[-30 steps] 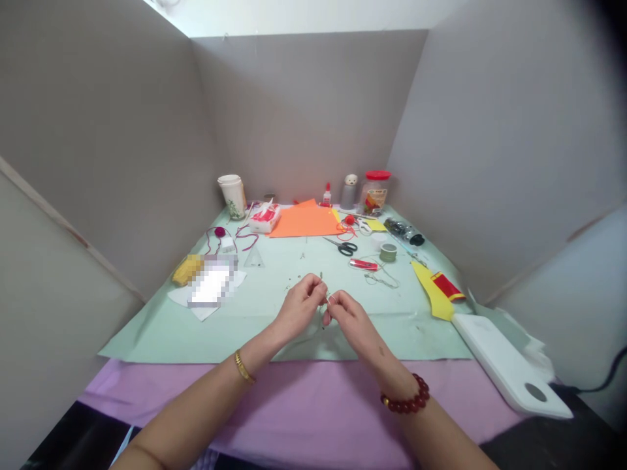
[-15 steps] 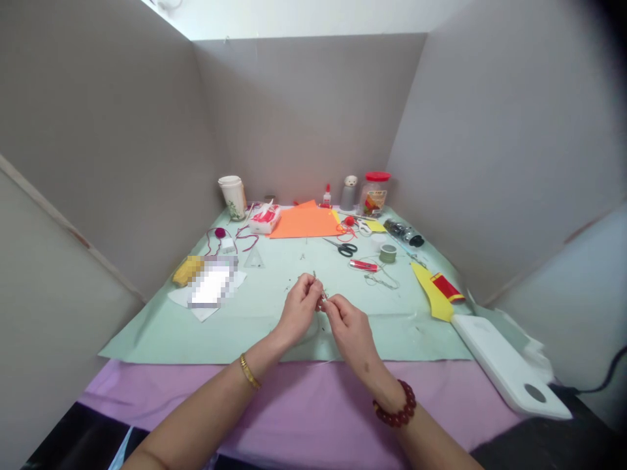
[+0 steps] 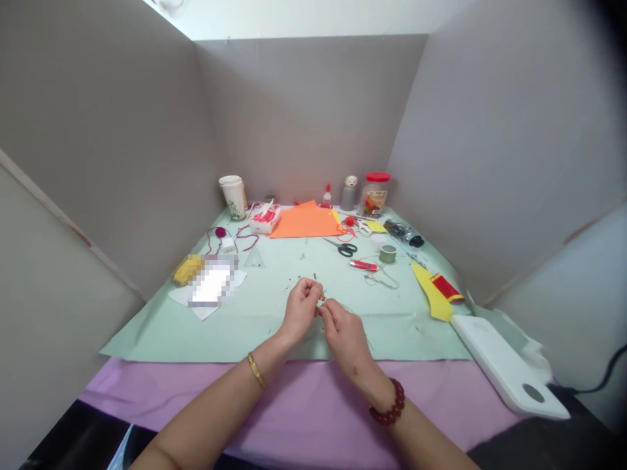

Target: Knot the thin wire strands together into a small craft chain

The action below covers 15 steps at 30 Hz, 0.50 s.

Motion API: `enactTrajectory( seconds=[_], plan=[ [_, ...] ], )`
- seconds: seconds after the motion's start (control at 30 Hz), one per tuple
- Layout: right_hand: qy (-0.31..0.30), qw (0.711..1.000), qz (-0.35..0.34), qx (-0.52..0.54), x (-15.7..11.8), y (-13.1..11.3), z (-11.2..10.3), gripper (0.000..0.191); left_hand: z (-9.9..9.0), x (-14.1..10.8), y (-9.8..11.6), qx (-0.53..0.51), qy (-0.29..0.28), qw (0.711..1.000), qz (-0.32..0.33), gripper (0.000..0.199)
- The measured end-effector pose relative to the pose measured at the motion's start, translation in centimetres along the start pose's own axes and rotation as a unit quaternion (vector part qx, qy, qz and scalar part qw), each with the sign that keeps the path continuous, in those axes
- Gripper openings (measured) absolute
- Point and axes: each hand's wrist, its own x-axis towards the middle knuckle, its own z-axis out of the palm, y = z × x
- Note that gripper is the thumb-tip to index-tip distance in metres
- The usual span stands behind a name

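Note:
My left hand (image 3: 301,307) is closed in a pinch, with a small greenish cord end (image 3: 315,277) poking out above its fingers. Close beside it, my right hand (image 3: 344,326) is pinched too, its fingertips almost meeting those of the left. Thin green cord strands (image 3: 371,344) trail out by the right hand. What lies right between the fingertips is mostly hidden and too small to make out clearly. Beyond the hands, a knotted length of green cord (image 3: 385,282) lies near a red utility knife (image 3: 363,266), a spool of green cord (image 3: 388,254) and black-handled scissors (image 3: 347,249).
A clear triangle ruler (image 3: 254,259), a tissue pack (image 3: 265,219) and orange paper (image 3: 306,222) lie farther back. A white cup (image 3: 232,198) and a red-lidded jar (image 3: 375,196) stand near the back wall. A white device (image 3: 507,365) lies at the right edge. Grey panels enclose three sides.
Both hands have shifted slightly, the right one a little left, and their fingertips are closer together. Cord strands now show to the right of the right hand.

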Motion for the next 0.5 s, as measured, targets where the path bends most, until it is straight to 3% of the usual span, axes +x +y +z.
enactTrajectory(
  seconds=[0.27, 0.4, 0.5],
  plan=[
    [0.017, 0.998, 0.036, 0.056, -0.3, 0.4, 0.3, 0.026, -0.6, -0.2, 0.8, -0.041, -0.049, 0.997, -0.035, 0.031],
    [0.021, 0.994, 0.037, 0.099, 0.3, 0.2, 0.4, 0.026, -0.3, 0.3, 0.8, -0.041, -0.025, 0.998, -0.029, 0.029],
    [0.013, 0.988, 0.061, 0.141, 2.7, 0.2, 0.4, 0.025, -0.4, 2.7, 0.7, 0.003, 0.007, 1.0, -0.012, 0.025]
  ],
)
